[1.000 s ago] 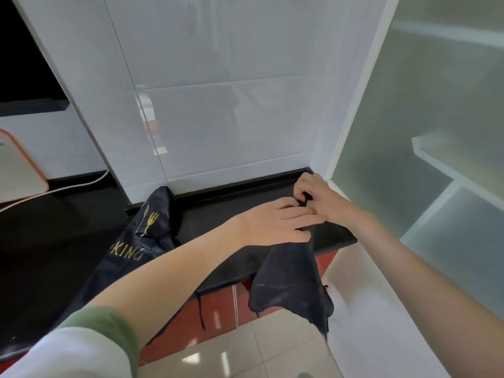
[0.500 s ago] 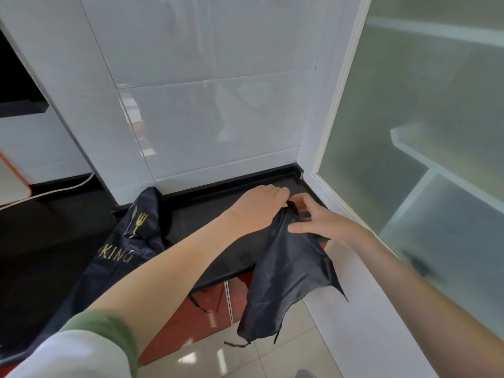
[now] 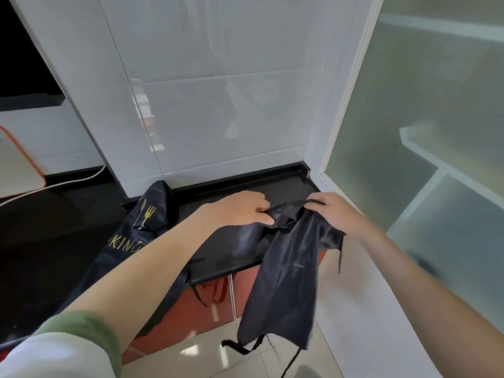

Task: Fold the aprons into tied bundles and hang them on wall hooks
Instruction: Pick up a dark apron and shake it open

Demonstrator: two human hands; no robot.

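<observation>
A dark navy apron hangs from both my hands over the front edge of the black countertop. My left hand pinches its bunched top edge on the left. My right hand grips the same top edge on the right. Its thin ties dangle toward the floor. A second dark apron with a gold fork print and lettering lies draped across the counter at the left, partly hidden by my left forearm. No wall hook is in view.
White glossy wall tiles rise behind the counter. A frosted glass panel stands at the right. Red cabinet fronts sit under the counter. A white cable and an orange-rimmed board lie far left.
My hands have moved apart along the apron's top edge, spreading the cloth between them. The apron has lifted off the counter's right end and now hangs lower, ties swinging.
</observation>
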